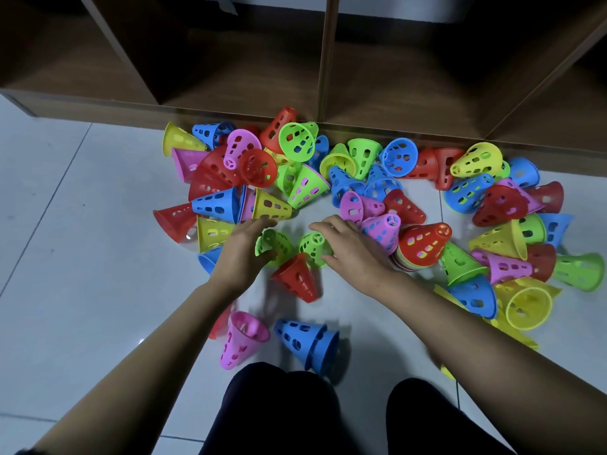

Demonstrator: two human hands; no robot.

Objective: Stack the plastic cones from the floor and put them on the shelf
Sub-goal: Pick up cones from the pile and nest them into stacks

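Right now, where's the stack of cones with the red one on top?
In the head view, right of centre on the floor: the stack sits just right of the right hand, between a pink cone and a green cone.

Many perforated plastic cones (pixel 305 188) in red, blue, green, yellow and pink lie scattered on the white tiled floor (pixel 82 257), in front of a dark brown wooden shelf (pixel 325 60). The left hand (pixel 244 254) reaches with straight fingers toward a yellow cone (pixel 271 205). The right hand (pixel 351 247) is over a green cone (pixel 312 246), whose tip shows between thumb and forefinger; a grip is not clear. Just beside this hand stands a short stack topped by a red cone (pixel 422 244).
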